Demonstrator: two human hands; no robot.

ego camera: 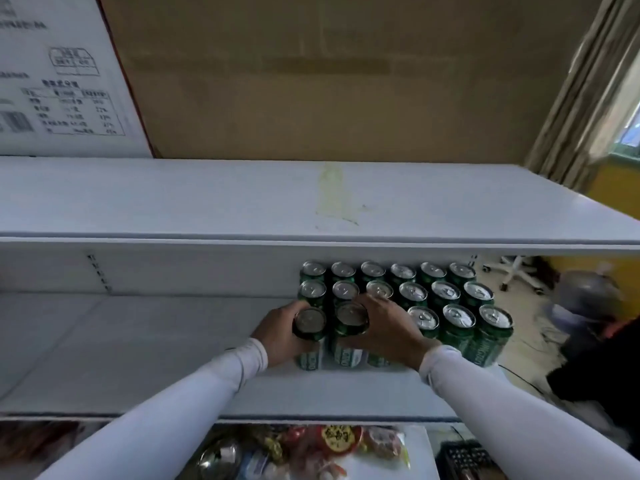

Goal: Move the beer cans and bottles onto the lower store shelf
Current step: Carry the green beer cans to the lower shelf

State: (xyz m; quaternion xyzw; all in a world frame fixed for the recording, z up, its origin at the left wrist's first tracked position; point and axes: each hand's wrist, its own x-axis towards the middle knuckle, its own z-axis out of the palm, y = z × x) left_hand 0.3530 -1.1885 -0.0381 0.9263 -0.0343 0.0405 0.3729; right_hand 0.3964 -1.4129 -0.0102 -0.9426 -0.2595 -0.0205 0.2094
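Left hand grips one green beer can; right hand grips the adjacent can, both upright on the white shelf beside the stocked cans.

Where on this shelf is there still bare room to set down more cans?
The white lower shelf is bare left of the left hand, out to the perforated back-panel strip, and along its front edge. The right side is crowded: green beer cans with silver tops stand in tight rows, and the right hand grips one there.
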